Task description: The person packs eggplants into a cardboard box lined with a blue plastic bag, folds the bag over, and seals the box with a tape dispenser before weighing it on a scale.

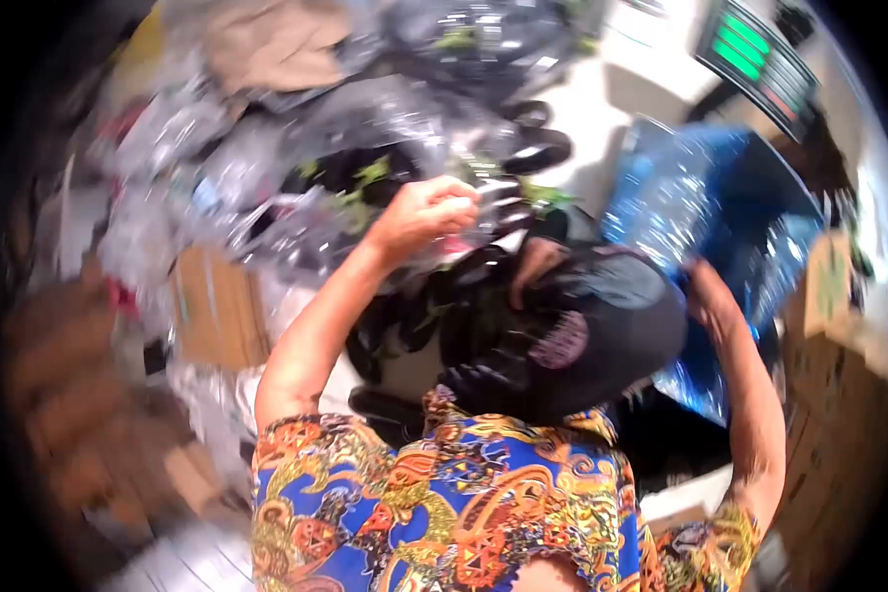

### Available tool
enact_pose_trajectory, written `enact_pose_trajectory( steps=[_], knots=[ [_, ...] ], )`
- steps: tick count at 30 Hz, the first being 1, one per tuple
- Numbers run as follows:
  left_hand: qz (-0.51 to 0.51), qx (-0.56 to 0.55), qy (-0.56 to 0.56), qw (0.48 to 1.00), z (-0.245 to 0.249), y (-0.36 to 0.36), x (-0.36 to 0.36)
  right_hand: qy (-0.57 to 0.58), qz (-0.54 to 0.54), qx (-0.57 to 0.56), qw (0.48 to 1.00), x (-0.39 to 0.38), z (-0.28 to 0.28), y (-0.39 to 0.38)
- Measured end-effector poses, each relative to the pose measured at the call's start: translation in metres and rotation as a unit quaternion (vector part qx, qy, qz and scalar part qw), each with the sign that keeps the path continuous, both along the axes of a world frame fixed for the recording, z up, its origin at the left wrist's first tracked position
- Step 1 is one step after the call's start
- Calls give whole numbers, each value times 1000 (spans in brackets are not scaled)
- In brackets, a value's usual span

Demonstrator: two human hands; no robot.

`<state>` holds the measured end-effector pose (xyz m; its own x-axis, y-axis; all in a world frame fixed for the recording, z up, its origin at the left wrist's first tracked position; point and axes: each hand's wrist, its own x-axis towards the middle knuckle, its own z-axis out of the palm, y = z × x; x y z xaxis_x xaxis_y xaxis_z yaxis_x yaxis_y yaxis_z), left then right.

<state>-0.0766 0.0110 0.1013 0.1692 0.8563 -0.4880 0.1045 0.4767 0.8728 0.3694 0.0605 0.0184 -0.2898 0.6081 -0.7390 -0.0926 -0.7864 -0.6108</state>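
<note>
My left hand (426, 215) is closed in a fist over dark glossy, rounded things that look like eggplants (503, 202). What it holds, if anything, I cannot tell. Clear plastic wrap (390, 113) and green leaves (370, 176) lie around and behind this hand. On the right, my right hand (703, 286) is at the near edge of a large blue plastic bag (666, 192), its fingers curled and partly hidden against the plastic. Between my arms is a black shape with a round pink print (559, 340).
A scale with a lit green display (742, 44) stands at the upper right. Cardboard boxes (829, 395) line the right side. Flattened cardboard (217, 306) and crumpled clear plastic (148, 237) cover the left. A large dark plastic bag (474, 54) is at the top.
</note>
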Motion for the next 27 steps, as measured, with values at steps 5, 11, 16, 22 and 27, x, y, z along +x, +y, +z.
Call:
enact_pose_trajectory(
  steps=[5,11,16,22,27],
  knots=[
    [-13,101,223,969,-48,-26,-78,-135,142,19,980,7,-21,-7],
    [76,226,573,784,-76,-29,-188,-294,279,121,906,40,-28,-22],
    [-48,331,591,734,-45,8,-137,-371,370,175,834,63,-33,-33],
    [-243,-72,678,690,-54,18,-144,-402,421,214,785,87,-38,-42],
    [-180,-148,727,646,-21,-39,-229,-407,445,230,763,99,-44,-42]
  ],
)
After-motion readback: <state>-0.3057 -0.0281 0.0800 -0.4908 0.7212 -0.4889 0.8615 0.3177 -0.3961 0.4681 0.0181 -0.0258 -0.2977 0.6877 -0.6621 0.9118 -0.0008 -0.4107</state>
